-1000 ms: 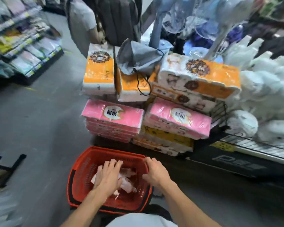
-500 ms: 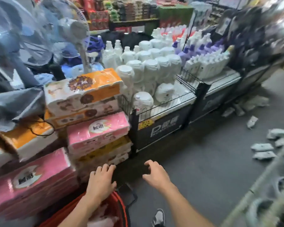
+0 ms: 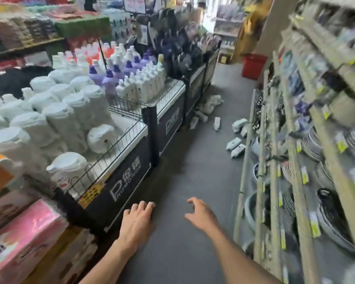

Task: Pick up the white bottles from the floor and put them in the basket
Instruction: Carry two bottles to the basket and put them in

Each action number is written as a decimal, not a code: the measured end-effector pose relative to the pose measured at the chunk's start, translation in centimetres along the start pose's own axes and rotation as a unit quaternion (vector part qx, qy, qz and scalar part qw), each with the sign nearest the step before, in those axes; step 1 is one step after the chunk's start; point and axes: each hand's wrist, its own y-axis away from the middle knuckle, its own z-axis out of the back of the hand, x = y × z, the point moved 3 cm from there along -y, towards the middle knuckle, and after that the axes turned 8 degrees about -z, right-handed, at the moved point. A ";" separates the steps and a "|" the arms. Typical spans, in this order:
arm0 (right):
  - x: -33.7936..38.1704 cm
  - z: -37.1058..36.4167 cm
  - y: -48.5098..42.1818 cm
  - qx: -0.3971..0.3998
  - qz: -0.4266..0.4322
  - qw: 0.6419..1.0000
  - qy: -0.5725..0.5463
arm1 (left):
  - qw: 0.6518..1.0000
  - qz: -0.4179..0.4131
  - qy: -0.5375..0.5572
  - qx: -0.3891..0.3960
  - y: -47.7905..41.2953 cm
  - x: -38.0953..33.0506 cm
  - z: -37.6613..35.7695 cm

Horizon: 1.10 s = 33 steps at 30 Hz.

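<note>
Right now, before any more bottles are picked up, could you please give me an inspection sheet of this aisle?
Surface: grey aisle floor; the view is motion-blurred.
Job's things: white bottles lie scattered on the floor farther down the aisle, with a heap against the display stand; the basket is not in view.
Clutter: red container at the aisle's far end.
Hands: left hand and right hand are both empty, fingers relaxed, held out above the floor.
Cables: nothing seen.
Surroundings: wire-fenced display stand stocked with white jugs on the left; shelves of plates on the right.
</note>
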 end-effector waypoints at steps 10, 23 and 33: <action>-7.7 7.3 -6.1 -0.047 -0.105 0.992 -0.048 | 0.995 -0.087 -0.048 0.004 -13.3 -3.7 0.1; -2.7 13.1 -16.3 -0.124 -0.126 0.978 -0.114 | 0.989 -0.143 -0.037 0.002 -29.2 -0.7 8.1; -1.2 16.2 -23.3 -0.136 -0.143 0.974 -0.109 | 0.982 -0.181 -0.040 -0.043 -38.1 1.1 8.7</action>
